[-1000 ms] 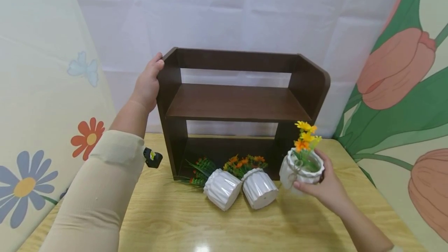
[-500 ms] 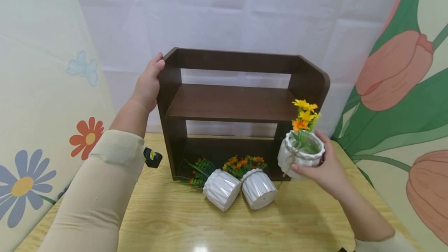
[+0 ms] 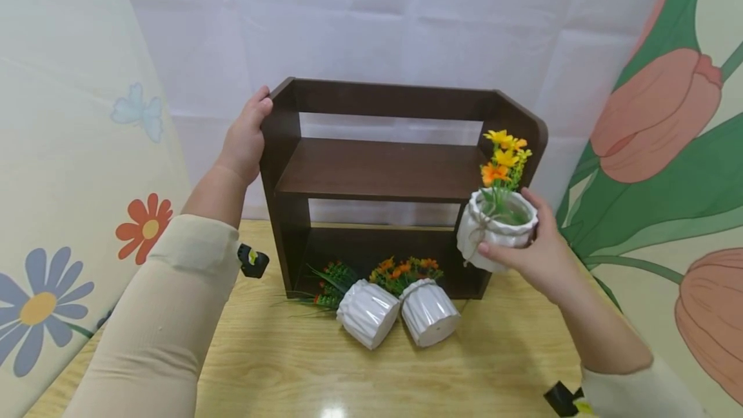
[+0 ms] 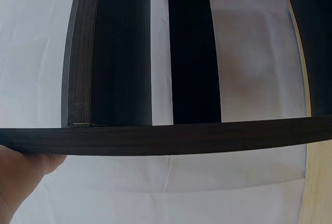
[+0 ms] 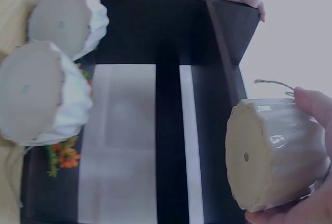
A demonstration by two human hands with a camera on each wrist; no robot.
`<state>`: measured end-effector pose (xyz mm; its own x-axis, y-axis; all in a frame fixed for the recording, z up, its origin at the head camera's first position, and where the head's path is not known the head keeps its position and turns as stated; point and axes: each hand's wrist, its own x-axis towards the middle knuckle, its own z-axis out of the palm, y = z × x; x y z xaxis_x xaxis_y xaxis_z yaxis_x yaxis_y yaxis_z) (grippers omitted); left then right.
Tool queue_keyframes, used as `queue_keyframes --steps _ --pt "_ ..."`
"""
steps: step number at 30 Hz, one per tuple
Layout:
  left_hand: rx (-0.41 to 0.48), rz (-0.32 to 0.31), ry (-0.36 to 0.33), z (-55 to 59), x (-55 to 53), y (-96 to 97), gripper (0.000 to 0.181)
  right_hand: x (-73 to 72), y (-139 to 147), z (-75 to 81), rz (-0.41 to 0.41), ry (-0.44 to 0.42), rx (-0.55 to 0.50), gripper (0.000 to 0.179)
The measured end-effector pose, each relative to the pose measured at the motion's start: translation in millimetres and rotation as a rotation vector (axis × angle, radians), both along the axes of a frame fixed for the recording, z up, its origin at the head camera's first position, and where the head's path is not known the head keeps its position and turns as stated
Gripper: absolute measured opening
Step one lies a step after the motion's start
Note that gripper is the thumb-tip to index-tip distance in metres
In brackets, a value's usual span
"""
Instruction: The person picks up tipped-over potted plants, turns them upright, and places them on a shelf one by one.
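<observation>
My left hand (image 3: 244, 137) grips the upper left side panel of a dark brown two-tier shelf (image 3: 380, 169); in the left wrist view the thumb presses against that panel (image 4: 155, 140). A white ribbed flowerpot (image 3: 505, 231) with yellow and orange flowers and a twine bow is held upright in my right hand (image 3: 545, 257), thumb in front and fingers round the far side. It is raised in front of the shelf's right side, near the upper board's height. From the right wrist, its round base (image 5: 248, 162) with a small hole shows.
Two more white flowerpots, one with red-flowered greenery (image 3: 368, 315) and one with orange flowers (image 3: 429, 313), lie tipped over at the shelf's lower front, bases towards me. Beneath is a wood-grain table (image 3: 278, 366). A white cloth (image 3: 371, 24) hangs behind the shelf.
My right hand has lifted the flowerpot upward and slightly left, from near the lower tier to about the upper board. My left hand, the shelf and the lying pots stay put.
</observation>
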<state>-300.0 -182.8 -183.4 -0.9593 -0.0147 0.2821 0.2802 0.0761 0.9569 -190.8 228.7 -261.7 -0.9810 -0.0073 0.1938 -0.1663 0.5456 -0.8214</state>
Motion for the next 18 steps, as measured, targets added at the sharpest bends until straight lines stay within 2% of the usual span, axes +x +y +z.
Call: queue_keyframes --steps 8,18 --pt "0.004 0.006 -0.006 -0.6 0.0 0.2 0.057 -8.0 -6 23.3 0.005 -0.007 -0.008 0.119" --pt "-0.031 0.012 0.007 -1.1 -3.0 4.4 0.057 -17.2 -9 35.4 0.014 -0.011 -0.031 0.116"
